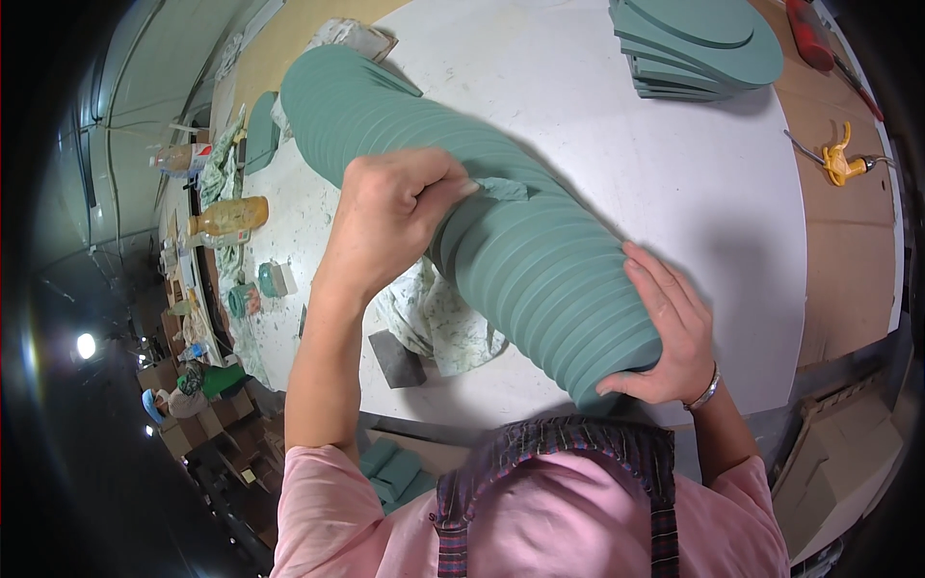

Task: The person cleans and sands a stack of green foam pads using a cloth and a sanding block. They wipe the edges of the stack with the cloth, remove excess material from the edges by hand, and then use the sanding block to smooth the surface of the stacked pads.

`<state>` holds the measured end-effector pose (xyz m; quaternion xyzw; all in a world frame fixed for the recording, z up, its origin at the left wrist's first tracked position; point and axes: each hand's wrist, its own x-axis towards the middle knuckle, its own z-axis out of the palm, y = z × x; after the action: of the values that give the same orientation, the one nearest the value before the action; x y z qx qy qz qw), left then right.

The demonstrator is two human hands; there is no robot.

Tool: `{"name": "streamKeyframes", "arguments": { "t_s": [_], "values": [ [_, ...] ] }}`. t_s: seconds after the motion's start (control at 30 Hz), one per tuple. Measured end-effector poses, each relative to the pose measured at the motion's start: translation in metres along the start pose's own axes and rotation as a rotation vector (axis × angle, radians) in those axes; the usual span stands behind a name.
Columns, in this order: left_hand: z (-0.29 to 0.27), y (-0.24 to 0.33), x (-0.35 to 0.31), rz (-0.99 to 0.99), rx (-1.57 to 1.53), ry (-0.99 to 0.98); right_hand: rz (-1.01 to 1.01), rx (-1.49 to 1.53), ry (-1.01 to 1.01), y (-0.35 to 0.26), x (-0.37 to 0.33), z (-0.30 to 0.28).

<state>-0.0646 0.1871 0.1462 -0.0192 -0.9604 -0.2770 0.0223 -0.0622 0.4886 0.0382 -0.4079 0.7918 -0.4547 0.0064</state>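
A long row of green rounded plates (549,279), packed face to face on edge, runs slantwise over the white table from far left to near right. Above its middle, my left hand (400,207) is closed in a pinch on a small flat green strip (505,189) that touches the plates' edges. My right hand (674,332) grips the near right end of the row, thumb at the near edge and fingers along the right side. Beneath the row, left of its middle, lies a stained white cloth (438,323), with a dark grey flat block (396,359) beside it.
More green plates (708,43) are stacked at the far right. A yellow-handled tool (841,166) and a red-handled tool (809,34) lie on the brown board at right. Along the left edge are a bottle of yellowish liquid (231,216) and a small green-stained jar (277,280).
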Motion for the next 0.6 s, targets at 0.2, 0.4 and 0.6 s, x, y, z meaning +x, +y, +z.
{"name": "streamKeyframes", "arguments": {
  "t_s": [0.2, 0.4, 0.6],
  "values": [
    [0.0, -0.003, -0.004, 0.032, 0.024, -0.006, 0.009, -0.001, 0.002, 0.0, -0.001, 0.0],
    [0.003, -0.003, -0.004, 0.028, 0.01, 0.037, 0.004, 0.009, -0.004, 0.0, 0.0, -0.001],
    [0.001, -0.007, -0.015, -0.082, -0.059, 0.123, -0.014, -0.002, 0.007, -0.002, 0.001, -0.001]
  ]
}}
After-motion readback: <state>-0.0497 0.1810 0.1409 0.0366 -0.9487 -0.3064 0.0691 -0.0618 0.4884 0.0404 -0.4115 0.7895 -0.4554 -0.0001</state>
